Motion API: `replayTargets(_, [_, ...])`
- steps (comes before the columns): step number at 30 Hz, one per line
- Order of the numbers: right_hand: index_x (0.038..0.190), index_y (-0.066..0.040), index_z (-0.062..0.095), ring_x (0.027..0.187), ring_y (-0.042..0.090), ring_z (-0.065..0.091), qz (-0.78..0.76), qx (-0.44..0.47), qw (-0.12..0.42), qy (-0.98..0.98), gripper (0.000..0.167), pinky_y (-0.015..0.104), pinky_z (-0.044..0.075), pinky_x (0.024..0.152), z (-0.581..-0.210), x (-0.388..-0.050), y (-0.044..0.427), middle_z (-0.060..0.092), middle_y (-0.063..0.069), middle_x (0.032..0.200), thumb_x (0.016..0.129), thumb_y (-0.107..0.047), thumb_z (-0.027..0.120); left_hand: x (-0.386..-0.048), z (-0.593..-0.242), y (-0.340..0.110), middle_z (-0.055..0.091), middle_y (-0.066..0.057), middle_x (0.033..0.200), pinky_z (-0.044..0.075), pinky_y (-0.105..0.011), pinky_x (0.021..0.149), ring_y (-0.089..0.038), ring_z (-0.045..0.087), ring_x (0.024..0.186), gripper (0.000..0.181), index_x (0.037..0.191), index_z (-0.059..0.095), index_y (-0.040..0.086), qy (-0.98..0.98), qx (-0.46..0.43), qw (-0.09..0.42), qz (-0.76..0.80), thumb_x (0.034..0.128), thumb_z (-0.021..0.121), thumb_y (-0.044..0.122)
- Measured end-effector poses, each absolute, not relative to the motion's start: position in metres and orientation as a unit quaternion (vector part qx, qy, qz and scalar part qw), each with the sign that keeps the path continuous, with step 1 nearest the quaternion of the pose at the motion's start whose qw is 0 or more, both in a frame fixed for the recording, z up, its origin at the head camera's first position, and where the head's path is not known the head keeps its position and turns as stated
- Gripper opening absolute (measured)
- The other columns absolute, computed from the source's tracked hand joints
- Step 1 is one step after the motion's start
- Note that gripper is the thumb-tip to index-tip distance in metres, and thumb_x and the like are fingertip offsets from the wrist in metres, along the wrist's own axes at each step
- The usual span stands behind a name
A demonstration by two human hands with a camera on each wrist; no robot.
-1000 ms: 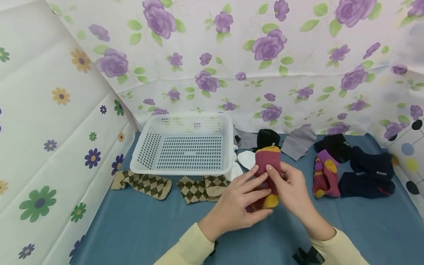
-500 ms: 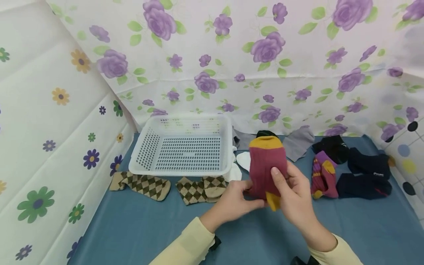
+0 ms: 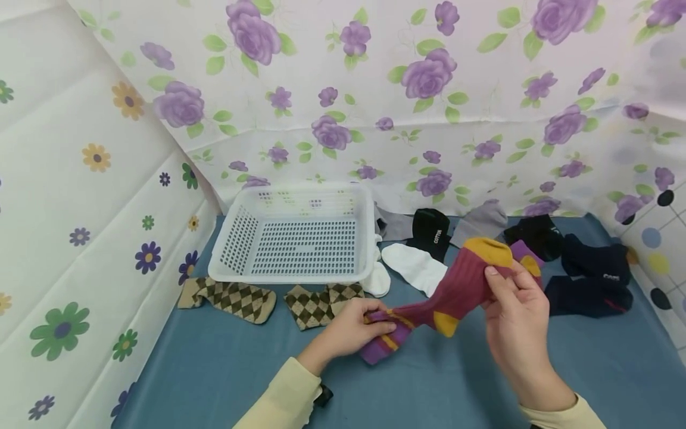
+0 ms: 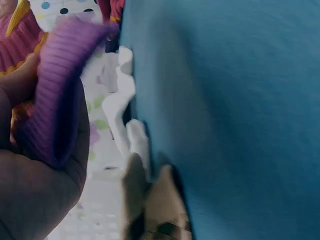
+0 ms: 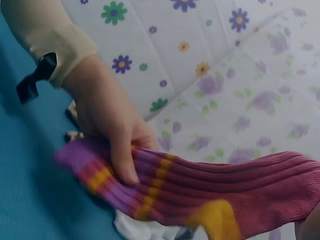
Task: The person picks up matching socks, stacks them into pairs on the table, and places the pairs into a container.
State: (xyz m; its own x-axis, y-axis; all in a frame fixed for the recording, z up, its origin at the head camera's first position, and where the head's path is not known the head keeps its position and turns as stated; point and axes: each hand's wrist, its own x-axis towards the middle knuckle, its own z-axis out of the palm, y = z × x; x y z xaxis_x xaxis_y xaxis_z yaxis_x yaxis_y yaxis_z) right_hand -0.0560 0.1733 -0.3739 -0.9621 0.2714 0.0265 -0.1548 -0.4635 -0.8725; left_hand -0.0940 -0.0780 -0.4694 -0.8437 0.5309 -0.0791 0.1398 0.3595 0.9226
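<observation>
the left hand (image 3: 345, 330) pinches the striped purple cuff of a maroon sock (image 3: 455, 289); the right hand (image 3: 520, 333) pinches it beside the yellow toe. the sock slants above the blue cloth (image 3: 423, 393), near to far. a white sock (image 3: 411, 266) lies beyond, a white basket (image 3: 292, 279) far left, navy socks (image 3: 586, 296) right.

From here, the maroon sock (image 3: 462, 287) is hiding part of a purple-and-yellow sock (image 3: 530, 266) — the basket (image 3: 289, 279) is covering a white sock's (image 3: 379, 280) edge — the navy lettering (image 3: 611, 276) is looking unreadably small.
</observation>
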Motion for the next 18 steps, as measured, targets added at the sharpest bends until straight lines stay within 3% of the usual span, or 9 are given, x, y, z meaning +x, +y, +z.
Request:
replayTargets(3, [0.135, 0.001, 0.042, 0.104, 0.022, 0.062, 0.865, -0.073, 0.137, -0.477, 0.049, 0.031, 0.052, 0.084, -0.386, -0.057, 0.183, 0.051, 0.018, 0.131, 0.09, -0.007, 0.06, -0.094, -0.475, -0.083, 0.067, 0.002, 0.08, 0.051, -0.024, 0.058, -0.008, 0.061, 0.063, 0.012, 0.089, 0.069, 0.018, 0.806, 0.204, 0.21, 0.515, 0.0855, 0.069, 0.029])
replayTargets(7, [0.134, -0.001, 0.041, 0.102, 0.019, 0.064, 0.87, -0.116, 0.128, -0.462, 0.052, 0.03, 0.052, 0.083, -0.406, -0.057, 0.197, 0.055, 0.015, 0.13, 0.087, -0.004, 0.063, -0.098, -0.482, -0.087, 0.066, 0.003, 0.078, 0.047, -0.023, 0.054, -0.008, 0.057, 0.06, 0.012, 0.089, 0.069, 0.017, 0.831, 0.182, 0.184, 0.493, 0.0855, 0.069, 0.029])
replayTargets(12, [0.136, -0.01, 0.039, 0.109, 0.012, 0.06, 0.843, -0.21, 0.084, -0.489, 0.062, 0.026, 0.053, 0.08, -0.435, -0.056, 0.212, 0.05, 0.007, 0.135, 0.083, -0.006, 0.07, -0.105, -0.488, -0.092, 0.068, 0.002, 0.085, 0.049, -0.026, 0.06, -0.008, 0.06, 0.068, 0.012, 0.093, 0.07, 0.017, 0.852, 0.125, 0.187, 0.473, 0.0849, 0.069, 0.027])
replayTargets(18, [0.137, -0.018, 0.038, 0.09, 0.005, 0.062, 0.753, -0.306, 0.029, -0.581, 0.06, 0.023, 0.055, 0.065, -0.465, -0.059, 0.218, 0.055, -0.001, 0.12, 0.085, -0.008, 0.067, -0.11, -0.489, -0.1, 0.068, -0.004, 0.101, 0.052, -0.032, 0.071, -0.014, 0.063, 0.084, 0.016, 0.098, 0.07, 0.015, 0.868, 0.095, 0.208, 0.441, 0.0844, 0.07, 0.024])
